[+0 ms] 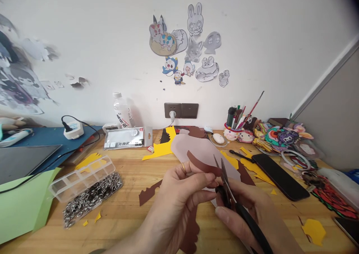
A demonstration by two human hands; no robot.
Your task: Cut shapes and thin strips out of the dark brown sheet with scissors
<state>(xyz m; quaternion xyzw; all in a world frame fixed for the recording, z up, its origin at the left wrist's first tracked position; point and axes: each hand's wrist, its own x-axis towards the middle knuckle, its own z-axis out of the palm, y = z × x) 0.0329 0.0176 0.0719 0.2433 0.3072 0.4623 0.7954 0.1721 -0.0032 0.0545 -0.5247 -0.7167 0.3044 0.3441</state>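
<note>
Between its thumb and fingers, my left hand (182, 190) pinches a curved piece of brown paper (203, 165) by its lower edge. My right hand (249, 213) is wrapped around black-handled scissors (226, 185), their blades parted and pointing up beside the right end of that piece. The fingertips of both hands nearly meet below the paper. Behind them lies a large pale mauve sheet (190, 145). More brown paper (192, 233) rests on the table under my left hand, partly hidden by it.
At left stands a clear compartment box (92, 194) of metal snap rings, near a green sheet (25, 205). Yellow scraps (314, 231) lie scattered on the wooden table. A black phone (280, 177), a pen cup (232, 130) and a mouse (218, 138) sit right; a bottle (122, 110) stands behind.
</note>
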